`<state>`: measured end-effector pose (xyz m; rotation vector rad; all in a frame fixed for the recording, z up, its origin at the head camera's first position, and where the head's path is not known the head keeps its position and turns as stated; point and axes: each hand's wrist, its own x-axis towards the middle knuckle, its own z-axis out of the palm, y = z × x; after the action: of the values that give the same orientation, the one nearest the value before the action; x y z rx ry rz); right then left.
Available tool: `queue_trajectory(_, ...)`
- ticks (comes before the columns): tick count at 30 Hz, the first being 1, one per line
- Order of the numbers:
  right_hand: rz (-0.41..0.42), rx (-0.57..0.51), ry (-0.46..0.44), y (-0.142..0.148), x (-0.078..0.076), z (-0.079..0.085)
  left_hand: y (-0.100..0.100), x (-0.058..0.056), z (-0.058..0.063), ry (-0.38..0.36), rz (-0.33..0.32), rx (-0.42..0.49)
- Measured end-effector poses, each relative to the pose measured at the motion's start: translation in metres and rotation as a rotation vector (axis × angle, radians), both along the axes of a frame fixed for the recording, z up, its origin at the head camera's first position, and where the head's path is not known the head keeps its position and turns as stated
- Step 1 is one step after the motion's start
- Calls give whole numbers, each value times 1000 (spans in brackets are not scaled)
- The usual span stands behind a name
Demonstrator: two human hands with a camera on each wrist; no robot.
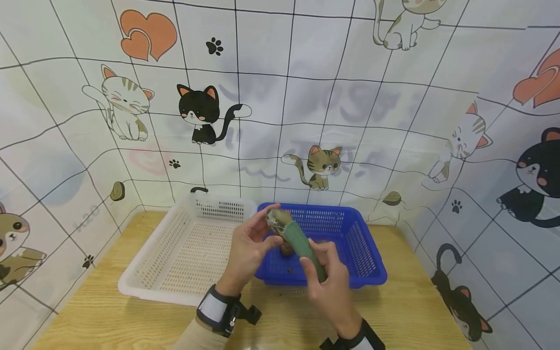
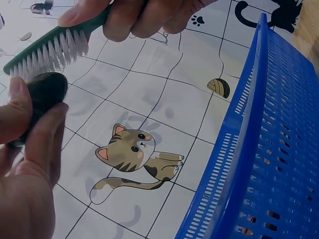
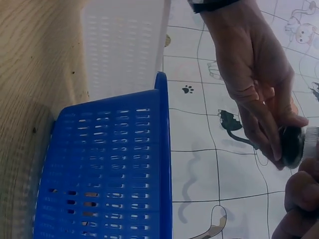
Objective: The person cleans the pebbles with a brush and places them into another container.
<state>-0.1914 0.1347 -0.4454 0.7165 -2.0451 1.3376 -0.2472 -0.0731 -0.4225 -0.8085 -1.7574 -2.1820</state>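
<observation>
Both hands are raised over the front of a blue basket (image 1: pixel 360 248). A rounded, smooth olive-brown lump (image 1: pixel 280 217) is pinched between the thumb and fingers of my left hand (image 1: pixel 247 250). It looks nearly black in the left wrist view; its exact kind I cannot tell. My right hand (image 1: pixel 330 279) grips a green-backed scrub brush (image 1: pixel 298 239), thumb along its back. The brush's white bristles (image 2: pixel 60 50) face the lump and meet or nearly meet its upper side. Brown lumps (image 1: pixel 286 249) lie inside the blue basket, partly hidden behind the brush and hands.
A white perforated basket (image 1: pixel 192 257) stands left of the blue one on a wooden table (image 1: pixel 407 291). Behind and at both sides hangs a cat-printed sheet (image 1: pixel 262 107). Small dark specks dot the blue basket's floor.
</observation>
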Motion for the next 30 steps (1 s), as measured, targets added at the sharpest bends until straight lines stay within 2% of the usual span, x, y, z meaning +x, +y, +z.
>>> queue_trajectory(3, -41, 61, 39, -2, -1, 2, 2, 0, 0, -28, 49, -68)
queue_trajectory(6, -93, 107, 71, -4, -3, 7, 5, 2, 0, -24, 81, -136)
queue_trajectory(10, -142, 146, 89, -4, -8, 15, 8, 5, 2, 3, 85, -169)
queue_trajectory(13, -133, 129, 55, -1, -12, 20, 9, 7, 2, -6, 84, -171)
queue_trajectory(18, -77, 63, -77, 7, -14, 19, 8, 9, 2, -98, 107, -149)
queue_trajectory(22, -77, 41, -139, 12, -11, 13, 5, 11, 4, -216, 119, -110)
queue_trajectory(25, -86, 21, -141, 11, -5, 8, 4, 12, 5, -279, 127, -109)
queue_trajectory(30, -84, 47, -92, 9, 0, 3, 5, 12, 6, -319, 141, -122)
